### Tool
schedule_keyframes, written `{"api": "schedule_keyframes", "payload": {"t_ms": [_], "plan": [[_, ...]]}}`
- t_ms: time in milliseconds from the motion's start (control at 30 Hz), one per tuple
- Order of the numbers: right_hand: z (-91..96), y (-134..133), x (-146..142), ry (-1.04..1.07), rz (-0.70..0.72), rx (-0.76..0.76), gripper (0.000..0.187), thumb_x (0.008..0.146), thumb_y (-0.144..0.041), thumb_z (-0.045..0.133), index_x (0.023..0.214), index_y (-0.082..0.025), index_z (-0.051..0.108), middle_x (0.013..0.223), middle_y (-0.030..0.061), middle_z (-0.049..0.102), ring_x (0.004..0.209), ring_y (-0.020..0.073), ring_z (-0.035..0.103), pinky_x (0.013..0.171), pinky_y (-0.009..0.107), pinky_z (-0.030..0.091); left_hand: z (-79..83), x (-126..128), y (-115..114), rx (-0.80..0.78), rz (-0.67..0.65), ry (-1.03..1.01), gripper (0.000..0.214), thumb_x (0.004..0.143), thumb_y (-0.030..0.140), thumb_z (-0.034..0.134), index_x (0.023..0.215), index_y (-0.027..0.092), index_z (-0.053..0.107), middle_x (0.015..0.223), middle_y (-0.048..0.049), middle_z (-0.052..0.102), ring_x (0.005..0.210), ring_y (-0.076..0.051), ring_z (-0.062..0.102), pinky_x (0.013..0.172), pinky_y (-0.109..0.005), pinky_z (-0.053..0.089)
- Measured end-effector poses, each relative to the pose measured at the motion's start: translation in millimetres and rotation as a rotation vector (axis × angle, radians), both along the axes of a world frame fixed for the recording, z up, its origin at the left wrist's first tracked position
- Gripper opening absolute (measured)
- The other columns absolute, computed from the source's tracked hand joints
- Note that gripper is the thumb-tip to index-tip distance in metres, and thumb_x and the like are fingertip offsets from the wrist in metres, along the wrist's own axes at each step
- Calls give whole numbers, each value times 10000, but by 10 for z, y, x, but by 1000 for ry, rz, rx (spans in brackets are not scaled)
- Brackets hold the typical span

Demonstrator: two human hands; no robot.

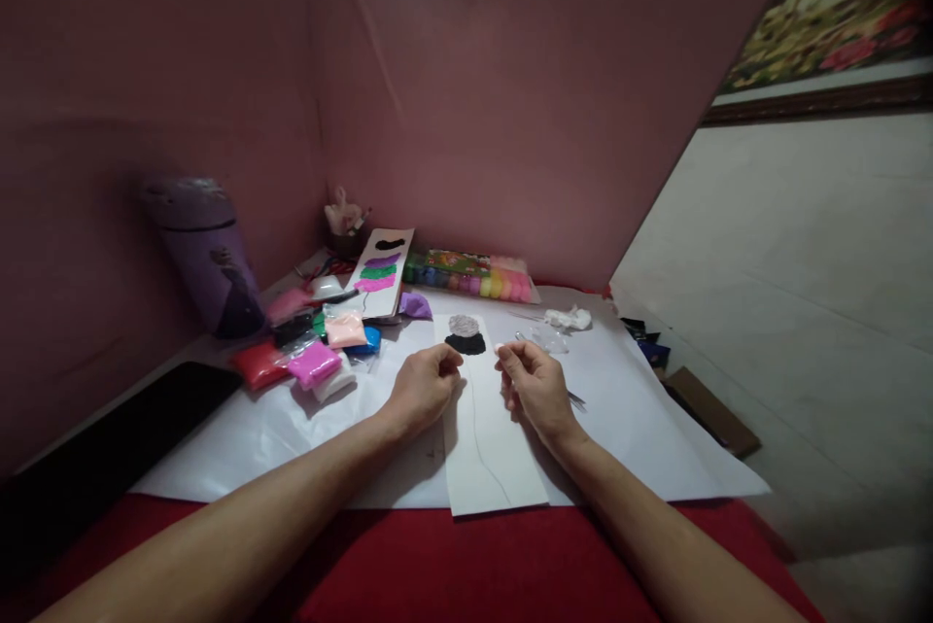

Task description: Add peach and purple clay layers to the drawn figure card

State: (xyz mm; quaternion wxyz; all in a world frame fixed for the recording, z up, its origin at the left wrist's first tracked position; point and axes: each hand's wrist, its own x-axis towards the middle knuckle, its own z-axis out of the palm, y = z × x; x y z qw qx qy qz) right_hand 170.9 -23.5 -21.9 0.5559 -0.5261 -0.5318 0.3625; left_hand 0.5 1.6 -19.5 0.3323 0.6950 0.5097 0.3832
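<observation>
Card (502,467) lies on a white sheet (641,448), grey patch (464,325) and black patch (465,344) at its far end. By the card's left edge, the left hand (429,385) presses fingertips together, contents unclear; by its right edge, the right hand (535,385) pinches a small pale bit (498,350).

You have before you a smooth, matt paper card (502,467) bearing a rough, grainy grey patch (464,325) and a dull black patch (465,344), a white sheet (641,438) with a soft sheen, glossy plastic packets (313,364), matt red cloth (466,570) and a dark, wood-look picture frame (823,105).
</observation>
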Motion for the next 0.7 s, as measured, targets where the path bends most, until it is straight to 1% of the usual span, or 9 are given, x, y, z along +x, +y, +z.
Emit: {"api": "schedule_keyframes", "payload": {"t_ms": [67,167,267,333,400,500,567,633,700], "plan": [[50,32,20,127,-88,-21,377,726,-526,723,847,-190,601,622,-45,551,404,90,479,304,195,337,34,-23,6,-56,-49,63,168,695,107,666,853,161,652,763,-6,634,717,-160,573,666,-269,418],[235,20,79,239,-167,-31,393,591,-443,820,800,-172,629,731,3,591,616,132,579,386,189,439,82,-73,25,-54,-226,183,310,578,157,802,850,164,653,856,-10,598,764,-168,544,662,-263,408],[463,-34,164,239,-136,-96,369,558,-398,841,766,-156,655,767,27,608,697,154,598,444,207,480,85,-104,30,34,-367,267,367,545,200,857,851,171,656,959,-23,568,855,-181,531,728,-268,415],[572,-42,208,204,-90,-148,357,558,-377,844,764,-145,668,783,31,614,708,149,602,481,217,500,62,-101,11,72,-375,298,337,595,211,842,870,174,650,972,-29,561,874,-185,526,743,-271,413],[615,5,212,151,-41,-181,349,548,-364,845,747,-143,662,725,20,609,678,144,599,496,228,506,32,-83,-21,104,-351,318,314,637,221,820,891,176,640,981,-36,563,882,-190,524,746,-279,411],[550,167,118,71,29,-186,368,527,-372,832,762,-161,643,644,-10,597,602,152,594,463,250,494,3,-48,-68,149,-327,313,273,661,212,795,876,170,632,978,-46,579,902,-204,525,767,-297,408],[442,291,13,11,65,-164,340,568,-407,798,741,-167,630,638,-6,608,577,155,594,444,246,469,3,-31,-78,139,-300,263,185,685,169,746,828,167,628,959,-48,590,879,-196,532,764,-298,409],[309,380,-87,-80,85,-114,294,651,-432,737,733,-169,634,623,1,609,567,155,585,444,239,441,15,-26,-65,93,-210,175,55,745,122,633,772,166,613,886,-41,602,814,-178,541,742,-295,410],[178,411,-151,-180,62,-39,251,750,-418,660,730,-169,637,625,5,611,562,144,565,491,251,444,27,-35,-29,27,-85,56,105,778,99,530,751,169,604,814,-34,617,772,-169,554,733,-296,414]]}}
